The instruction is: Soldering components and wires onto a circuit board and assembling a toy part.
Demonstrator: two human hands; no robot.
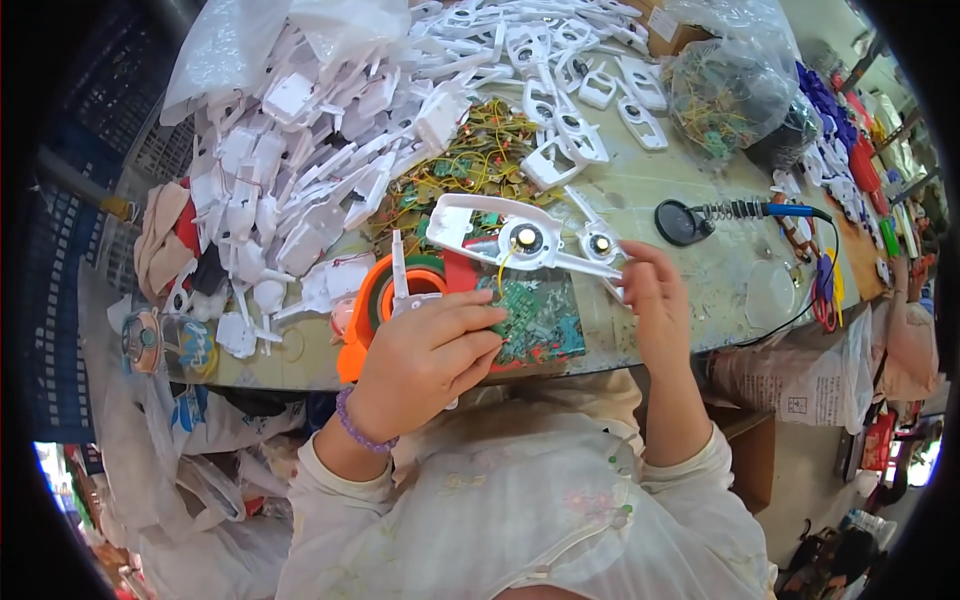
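Note:
My left hand (435,345), with a purple bead bracelet at the wrist, is closed over a white plastic housing half (400,275) whose narrow handle points away from me; the palm hides most of it. Its fingertips reach the edge of a small green circuit board (517,303). My right hand (655,300) has its fingers curled at the handle end of an open-framed white housing (480,220). That housing carries a round black part with a pale centre, from which a yellow wire runs toward the board. A similar white housing (590,232) lies just beyond it.
White housings (300,170) pile up at the far left, beside wired circuit boards (480,150). An orange tape dispenser (355,345) stands by my left hand. At right are a soldering iron (790,210) in its stand, scissors (824,290) and a bag of wired boards (725,95).

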